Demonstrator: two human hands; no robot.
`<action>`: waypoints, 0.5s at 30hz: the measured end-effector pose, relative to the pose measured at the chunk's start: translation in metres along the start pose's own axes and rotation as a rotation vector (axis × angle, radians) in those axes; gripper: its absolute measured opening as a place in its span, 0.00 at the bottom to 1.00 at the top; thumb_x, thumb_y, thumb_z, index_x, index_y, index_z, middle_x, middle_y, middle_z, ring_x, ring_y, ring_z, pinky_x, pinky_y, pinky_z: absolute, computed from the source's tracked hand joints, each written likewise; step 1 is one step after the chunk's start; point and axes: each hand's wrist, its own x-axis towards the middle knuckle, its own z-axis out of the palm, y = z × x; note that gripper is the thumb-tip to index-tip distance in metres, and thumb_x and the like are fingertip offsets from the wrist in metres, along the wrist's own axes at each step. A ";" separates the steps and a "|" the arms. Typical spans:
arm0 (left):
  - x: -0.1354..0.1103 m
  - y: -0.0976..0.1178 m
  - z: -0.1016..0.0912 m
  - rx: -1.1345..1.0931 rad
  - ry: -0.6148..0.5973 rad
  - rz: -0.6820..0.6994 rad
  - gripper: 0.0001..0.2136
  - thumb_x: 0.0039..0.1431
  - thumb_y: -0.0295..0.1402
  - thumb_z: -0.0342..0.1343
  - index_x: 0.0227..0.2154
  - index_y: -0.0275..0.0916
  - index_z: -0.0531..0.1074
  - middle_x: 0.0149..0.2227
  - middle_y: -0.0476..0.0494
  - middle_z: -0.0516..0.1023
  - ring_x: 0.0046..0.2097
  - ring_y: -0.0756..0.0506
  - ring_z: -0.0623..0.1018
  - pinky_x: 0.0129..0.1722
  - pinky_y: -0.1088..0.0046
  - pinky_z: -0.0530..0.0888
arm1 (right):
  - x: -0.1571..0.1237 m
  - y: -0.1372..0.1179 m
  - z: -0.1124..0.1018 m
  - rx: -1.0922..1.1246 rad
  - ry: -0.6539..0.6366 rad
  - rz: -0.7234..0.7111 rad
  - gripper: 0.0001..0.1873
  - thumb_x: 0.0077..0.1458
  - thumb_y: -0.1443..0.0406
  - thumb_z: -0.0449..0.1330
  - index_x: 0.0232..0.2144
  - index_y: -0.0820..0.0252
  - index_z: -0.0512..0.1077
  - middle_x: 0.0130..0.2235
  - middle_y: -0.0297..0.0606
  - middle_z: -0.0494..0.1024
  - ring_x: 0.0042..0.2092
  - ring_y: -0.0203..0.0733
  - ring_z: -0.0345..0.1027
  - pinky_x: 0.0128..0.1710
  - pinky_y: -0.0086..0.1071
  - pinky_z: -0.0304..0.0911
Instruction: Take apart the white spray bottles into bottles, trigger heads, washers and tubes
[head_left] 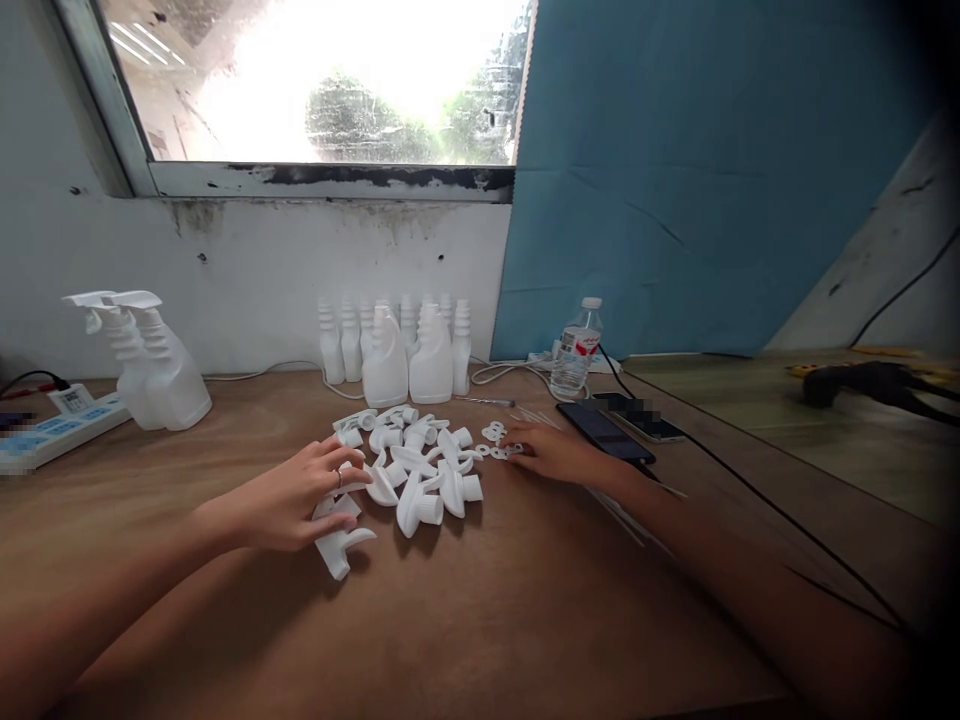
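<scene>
A heap of white spray heads [420, 465] lies in the middle of the wooden table [480, 620]. My left hand [300, 495] rests at the heap's left side, fingers curled around one white spray head [341, 545]. My right hand [551, 450] lies palm down to the right of the heap, its fingertips pinched on small white rings [495, 440]. Behind the heap stand several white bottles without heads [397, 350].
Two assembled spray bottles [154, 360] stand at the left, next to a power strip [52, 425]. A water bottle [576, 348], two phones [615, 430], thin white tubes and cables lie at the right. A black tool [870, 382] sits far right.
</scene>
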 end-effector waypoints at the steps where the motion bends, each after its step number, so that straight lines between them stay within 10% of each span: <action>1: 0.000 -0.004 0.000 -0.020 -0.020 0.000 0.19 0.62 0.41 0.51 0.56 0.47 0.64 0.54 0.41 0.65 0.56 0.39 0.63 0.55 0.60 0.63 | 0.000 0.000 0.001 -0.004 0.007 0.000 0.15 0.57 0.66 0.53 0.44 0.61 0.75 0.45 0.45 0.74 0.44 0.45 0.69 0.43 0.34 0.61; 15: 0.002 0.003 -0.002 -0.346 0.046 0.132 0.05 0.62 0.27 0.50 0.35 0.38 0.70 0.50 0.38 0.67 0.51 0.44 0.68 0.51 0.66 0.69 | -0.003 -0.004 0.004 -0.037 0.152 0.051 0.09 0.51 0.64 0.56 0.36 0.60 0.70 0.37 0.41 0.74 0.36 0.42 0.67 0.35 0.32 0.59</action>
